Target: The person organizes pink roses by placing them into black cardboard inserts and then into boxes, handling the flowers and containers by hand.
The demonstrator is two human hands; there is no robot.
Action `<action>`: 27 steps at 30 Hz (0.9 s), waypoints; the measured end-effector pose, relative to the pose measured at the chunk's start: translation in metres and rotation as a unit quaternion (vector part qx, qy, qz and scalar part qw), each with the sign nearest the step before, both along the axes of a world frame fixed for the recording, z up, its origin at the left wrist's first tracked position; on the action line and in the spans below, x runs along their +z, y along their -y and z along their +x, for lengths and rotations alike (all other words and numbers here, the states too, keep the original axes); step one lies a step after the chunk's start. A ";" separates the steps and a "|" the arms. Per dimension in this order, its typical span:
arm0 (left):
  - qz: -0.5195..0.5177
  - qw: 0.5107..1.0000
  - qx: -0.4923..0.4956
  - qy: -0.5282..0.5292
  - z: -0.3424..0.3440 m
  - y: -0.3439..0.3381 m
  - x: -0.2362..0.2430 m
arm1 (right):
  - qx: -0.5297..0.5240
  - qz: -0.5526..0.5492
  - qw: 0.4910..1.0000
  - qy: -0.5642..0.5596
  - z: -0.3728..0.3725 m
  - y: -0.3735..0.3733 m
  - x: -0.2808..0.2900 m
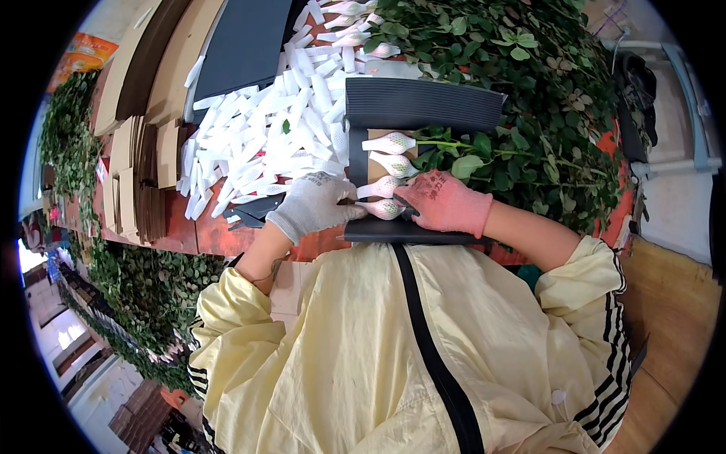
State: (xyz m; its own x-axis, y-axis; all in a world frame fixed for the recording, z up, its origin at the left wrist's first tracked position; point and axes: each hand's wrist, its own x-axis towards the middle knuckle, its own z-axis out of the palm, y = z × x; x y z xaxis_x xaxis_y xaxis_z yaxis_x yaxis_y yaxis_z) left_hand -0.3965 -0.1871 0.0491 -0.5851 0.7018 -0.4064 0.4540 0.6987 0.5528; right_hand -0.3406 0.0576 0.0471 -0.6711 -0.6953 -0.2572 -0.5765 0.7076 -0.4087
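Note:
Several rose buds in white foam net sleeves lie in a row on a black corrugated sheet [367, 231], among them a far one [389, 142] and one below it [393, 164]. My left hand [321, 206], in a whitish glove, pinches the open end of the nearest sleeved rose [383, 209]. On the other side, my right hand [446, 203], in a pink glove with dark fingertips, is closed at the base of that bud, its fingers partly hidden. Green leafy stems [522, 155] trail from the buds to the right.
A heap of white foam net sleeves [280, 129] covers the red table [219, 234] at left. Beyond the row rises a folded black corrugated flap [423, 104]. Flat cardboard pieces [136, 181] stand far left. Dense rose foliage [499, 45] fills the back right.

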 end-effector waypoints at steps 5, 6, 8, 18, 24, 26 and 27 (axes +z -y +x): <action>0.122 0.975 0.054 0.178 0.000 0.003 -0.015 | -0.029 -0.011 0.999 0.023 0.001 0.000 -0.006; 0.121 0.975 0.052 0.179 0.002 0.003 -0.018 | -0.040 -0.024 0.998 0.030 0.001 -0.002 -0.008; 0.208 0.957 0.055 0.195 0.004 0.006 -0.026 | -0.044 -0.029 0.998 0.020 0.003 -0.003 -0.013; 0.093 0.973 0.083 -0.196 -0.011 0.073 0.019 | -0.001 -0.008 1.000 0.001 -0.002 -0.006 -0.009; 0.104 0.953 -0.057 -0.280 0.043 -0.031 0.074 | 0.009 0.044 0.999 -0.022 0.005 -0.008 -0.002; 0.155 0.958 -0.057 -0.233 0.053 -0.034 0.072 | 0.001 0.035 0.999 -0.005 0.007 -0.005 -0.005; 0.135 0.966 -0.068 -0.210 0.056 -0.041 0.068 | 0.012 0.046 0.998 -0.038 0.009 -0.005 -0.008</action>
